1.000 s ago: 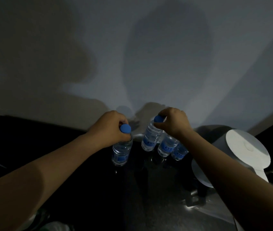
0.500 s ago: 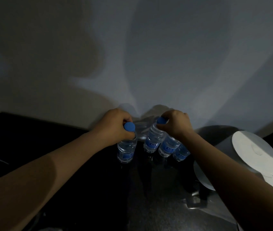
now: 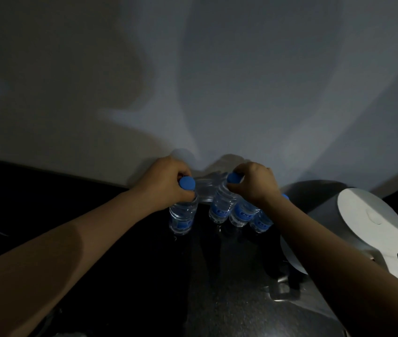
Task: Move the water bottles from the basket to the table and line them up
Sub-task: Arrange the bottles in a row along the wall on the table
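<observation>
Several small clear water bottles with blue caps and blue labels stand on a dark table [image 3: 125, 276] near the wall. My left hand [image 3: 166, 184] grips the neck of the leftmost bottle [image 3: 182, 215], which stands a little apart from the rest. My right hand [image 3: 254, 183] pinches the cap end of the second bottle [image 3: 221, 207]. To its right stand a third bottle [image 3: 243, 214] and a fourth bottle [image 3: 261, 222], close together and partly hidden by my right wrist. No basket is in view.
A white electric kettle [image 3: 363, 224] stands at the right, close to my right forearm. A grey wall [image 3: 193, 93] rises directly behind the bottles. The table's left part is dark and hard to read.
Both hands have moved their bottles away from me, toward the wall. The left bottle has come closer to the row of the others.
</observation>
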The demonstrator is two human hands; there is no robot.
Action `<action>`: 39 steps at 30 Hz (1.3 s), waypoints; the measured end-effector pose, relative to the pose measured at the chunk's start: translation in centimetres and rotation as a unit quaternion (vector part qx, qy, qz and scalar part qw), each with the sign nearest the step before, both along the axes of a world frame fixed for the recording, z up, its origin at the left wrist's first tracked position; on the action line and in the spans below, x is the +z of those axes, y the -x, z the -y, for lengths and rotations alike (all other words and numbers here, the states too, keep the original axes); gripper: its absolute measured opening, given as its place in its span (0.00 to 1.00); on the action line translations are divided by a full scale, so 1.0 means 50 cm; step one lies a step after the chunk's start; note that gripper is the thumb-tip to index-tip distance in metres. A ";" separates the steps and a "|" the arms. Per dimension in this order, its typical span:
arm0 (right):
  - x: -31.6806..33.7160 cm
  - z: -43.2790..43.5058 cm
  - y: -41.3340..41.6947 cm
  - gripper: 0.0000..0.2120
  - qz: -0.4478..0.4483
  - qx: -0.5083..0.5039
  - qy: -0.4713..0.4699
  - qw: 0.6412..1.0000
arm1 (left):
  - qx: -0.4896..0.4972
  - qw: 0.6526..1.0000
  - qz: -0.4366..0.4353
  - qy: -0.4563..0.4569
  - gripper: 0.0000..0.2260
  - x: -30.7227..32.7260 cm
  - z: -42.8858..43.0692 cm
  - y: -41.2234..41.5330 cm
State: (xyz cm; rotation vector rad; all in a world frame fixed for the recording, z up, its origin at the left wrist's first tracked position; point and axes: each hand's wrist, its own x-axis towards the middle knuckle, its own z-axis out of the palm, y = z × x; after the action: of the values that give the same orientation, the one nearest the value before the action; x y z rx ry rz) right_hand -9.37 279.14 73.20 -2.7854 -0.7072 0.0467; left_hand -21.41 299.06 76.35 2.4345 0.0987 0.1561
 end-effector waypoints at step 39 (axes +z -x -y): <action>-0.081 0.151 0.239 0.16 -0.090 -0.056 -0.100 0.989 | -0.107 0.987 -0.068 -0.102 0.08 -0.014 0.026 -0.151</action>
State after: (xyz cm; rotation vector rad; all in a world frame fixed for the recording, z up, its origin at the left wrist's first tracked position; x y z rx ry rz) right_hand -21.31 271.57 69.14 -2.5831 -0.4818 0.1906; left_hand -13.84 297.75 75.64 2.6380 -0.1230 -0.1023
